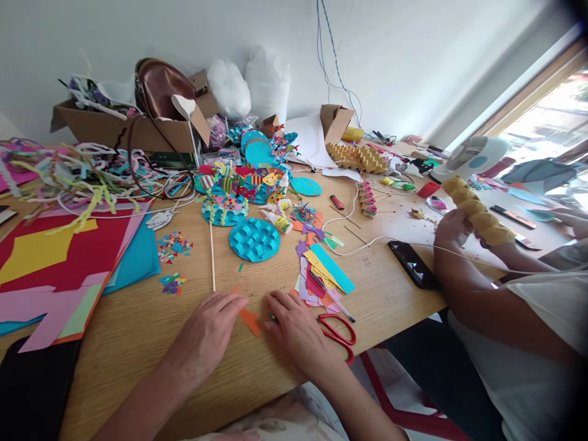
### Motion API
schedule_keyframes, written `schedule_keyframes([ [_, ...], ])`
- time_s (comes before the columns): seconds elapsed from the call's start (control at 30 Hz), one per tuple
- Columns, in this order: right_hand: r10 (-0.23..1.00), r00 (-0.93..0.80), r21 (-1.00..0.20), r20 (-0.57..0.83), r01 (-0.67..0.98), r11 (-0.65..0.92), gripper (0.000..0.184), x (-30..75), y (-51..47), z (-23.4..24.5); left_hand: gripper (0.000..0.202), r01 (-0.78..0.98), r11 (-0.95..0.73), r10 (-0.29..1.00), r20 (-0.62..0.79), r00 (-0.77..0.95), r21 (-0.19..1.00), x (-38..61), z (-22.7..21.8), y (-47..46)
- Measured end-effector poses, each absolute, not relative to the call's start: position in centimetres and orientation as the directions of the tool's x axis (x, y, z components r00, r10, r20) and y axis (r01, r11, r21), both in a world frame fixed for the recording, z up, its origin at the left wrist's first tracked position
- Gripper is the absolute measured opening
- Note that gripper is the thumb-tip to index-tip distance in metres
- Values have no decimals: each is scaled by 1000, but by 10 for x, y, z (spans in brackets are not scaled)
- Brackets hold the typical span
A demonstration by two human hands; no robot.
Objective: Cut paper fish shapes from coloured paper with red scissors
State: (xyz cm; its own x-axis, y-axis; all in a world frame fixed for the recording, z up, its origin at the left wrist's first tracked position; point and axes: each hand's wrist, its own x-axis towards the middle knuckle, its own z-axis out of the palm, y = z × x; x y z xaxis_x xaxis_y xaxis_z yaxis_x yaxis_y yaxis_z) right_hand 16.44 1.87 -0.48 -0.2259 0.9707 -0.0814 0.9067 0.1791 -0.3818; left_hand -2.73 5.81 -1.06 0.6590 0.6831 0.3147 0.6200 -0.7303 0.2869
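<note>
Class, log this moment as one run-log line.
left hand: flat on table, at orange paper scrap | right hand: beside scrap, near red scissors

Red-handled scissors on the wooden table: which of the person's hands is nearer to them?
Right. The right hand lies just left of the red-handled scissors; the left hand rests farther left, past an orange paper scrap.

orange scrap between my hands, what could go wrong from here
1. The orange scrap is small and loose between the left hand and right hand. A sweep of either hand could crease it or flick it away.
2. The scissors lie close beside the right hand, near the table edge. A sideways move might knock them off.
3. The stick ends just beyond the left hand and may roll if nudged.
</note>
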Motion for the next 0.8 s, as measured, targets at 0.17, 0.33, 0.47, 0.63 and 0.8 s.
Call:
schedule_keyframes([
  [0.17,959,-276,-345,-70,908,236,32,163,18,-6,42,629,-722,692,317,649,288,-31,-11,58],
  [0.33,944,-299,-368,-140,901,231,32,176,1,2,41,633,-717,696,333,636,292,-33,-12,56],
  [0.47,963,-96,-395,-252,919,-11,30,178,-3,7,40,623,-721,692,329,642,303,-33,-15,55],
  [0.63,959,-30,-392,-282,916,-87,23,170,8,4,42,588,-748,663,350,661,307,-32,-18,56],
  [0.8,957,-46,-409,-285,909,-78,15,167,19,2,39,611,-733,680,331,654,298,-32,-18,55],
])
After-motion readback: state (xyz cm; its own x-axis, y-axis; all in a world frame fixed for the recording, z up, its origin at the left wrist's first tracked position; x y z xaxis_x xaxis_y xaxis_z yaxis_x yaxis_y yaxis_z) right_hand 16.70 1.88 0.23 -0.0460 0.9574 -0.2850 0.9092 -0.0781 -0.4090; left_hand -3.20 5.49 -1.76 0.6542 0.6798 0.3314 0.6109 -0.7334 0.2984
